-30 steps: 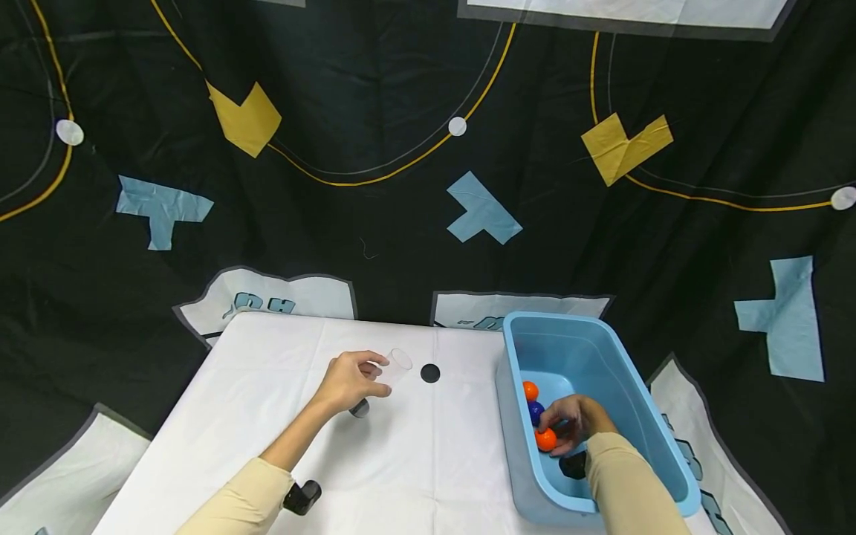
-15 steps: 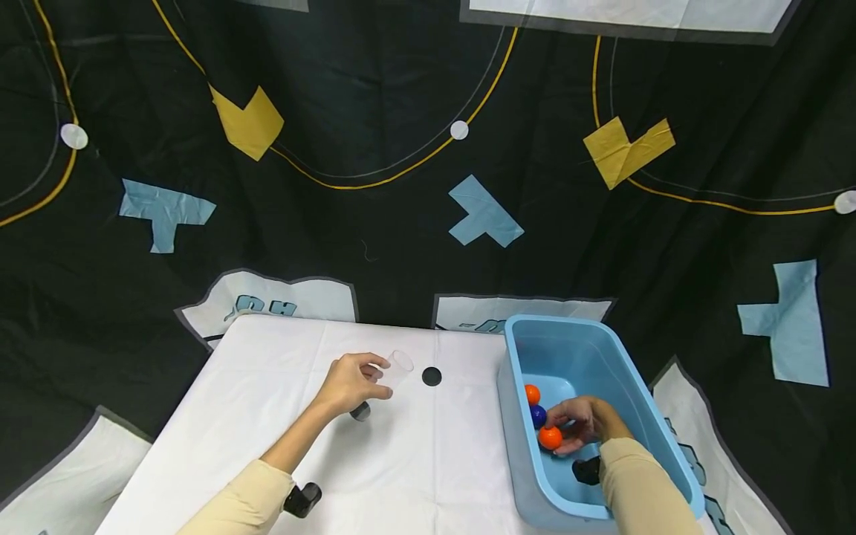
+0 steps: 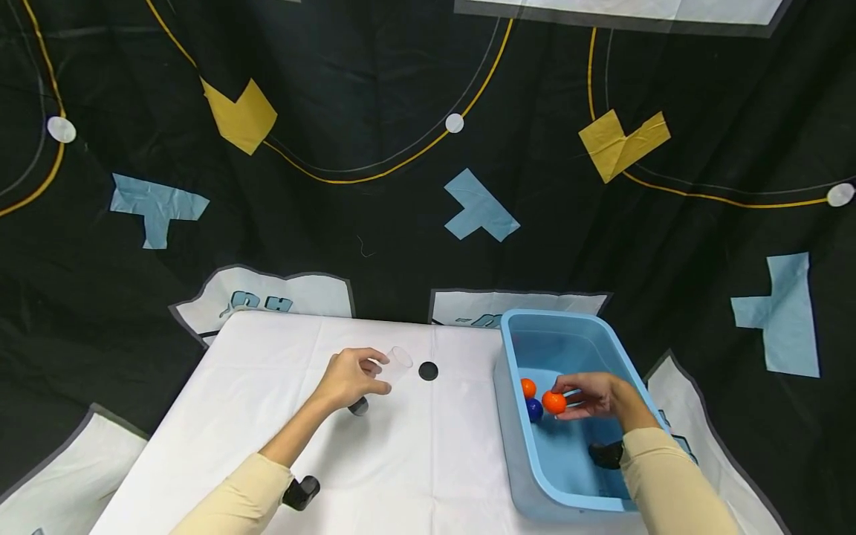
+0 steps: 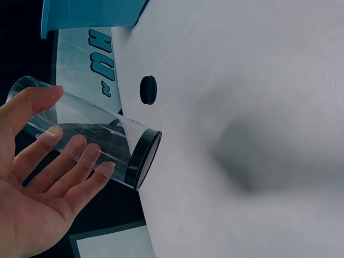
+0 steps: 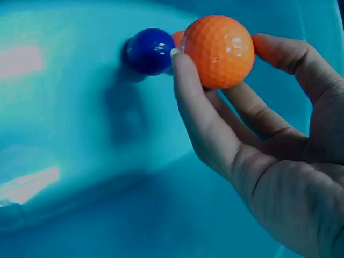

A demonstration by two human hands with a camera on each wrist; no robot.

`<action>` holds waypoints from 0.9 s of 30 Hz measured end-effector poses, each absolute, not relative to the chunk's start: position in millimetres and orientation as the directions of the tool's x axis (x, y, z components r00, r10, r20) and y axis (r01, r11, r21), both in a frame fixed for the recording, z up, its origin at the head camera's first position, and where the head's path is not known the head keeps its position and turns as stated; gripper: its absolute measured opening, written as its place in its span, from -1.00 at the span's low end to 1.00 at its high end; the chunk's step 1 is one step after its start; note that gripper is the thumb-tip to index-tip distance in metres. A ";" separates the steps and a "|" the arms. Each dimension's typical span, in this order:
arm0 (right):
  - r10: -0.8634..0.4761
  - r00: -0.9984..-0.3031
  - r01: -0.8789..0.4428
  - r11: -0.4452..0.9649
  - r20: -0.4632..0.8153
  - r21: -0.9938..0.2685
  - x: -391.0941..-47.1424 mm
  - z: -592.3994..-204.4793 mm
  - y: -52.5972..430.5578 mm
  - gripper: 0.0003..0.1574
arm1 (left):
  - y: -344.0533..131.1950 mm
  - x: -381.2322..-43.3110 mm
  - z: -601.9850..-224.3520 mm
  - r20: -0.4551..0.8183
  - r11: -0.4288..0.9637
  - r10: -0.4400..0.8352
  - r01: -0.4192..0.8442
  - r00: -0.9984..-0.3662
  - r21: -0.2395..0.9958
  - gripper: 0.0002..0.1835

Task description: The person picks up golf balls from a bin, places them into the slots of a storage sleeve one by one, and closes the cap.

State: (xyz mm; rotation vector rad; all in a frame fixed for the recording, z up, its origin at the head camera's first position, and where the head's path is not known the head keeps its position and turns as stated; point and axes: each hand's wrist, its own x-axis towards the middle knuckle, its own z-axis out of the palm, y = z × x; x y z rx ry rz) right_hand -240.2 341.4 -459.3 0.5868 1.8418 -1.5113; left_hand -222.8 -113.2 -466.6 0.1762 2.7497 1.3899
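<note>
My left hand [image 3: 349,377] holds a clear plastic tube [image 4: 102,121] with a black cap on its lower end, fingers and thumb around its side. The tube tilts over the white table, its open rim uppermost. Inside the blue bin, my right hand [image 3: 594,395] pinches a dimpled orange golf ball [image 5: 219,52] between thumb and fingers, raised off the bin floor. A dark blue ball [image 5: 151,51] and a second orange ball [image 3: 528,388] lie by the bin's left wall. In the right wrist view the second orange ball is mostly hidden behind the held one.
The blue bin [image 3: 530,464] stands at the table's right side, its walls rising around my right hand. A black round cap [image 3: 428,371] lies on the white table [image 3: 401,461] between tube and bin. A dark patterned cloth [image 3: 374,238] hangs behind.
My right hand has lifted the orange golf ball from the bin floor, moving up and away in the head view. The left hand keeps its hold on the tube, almost unmoved.
</note>
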 end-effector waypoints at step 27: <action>-0.292 -0.758 0.590 0.074 -0.583 -0.804 -275.9 -359.9 284.0 -0.33 | -105.7 -227.9 -460.1 0.047 0.663 0.212 0.179 -0.976 0.727 -0.57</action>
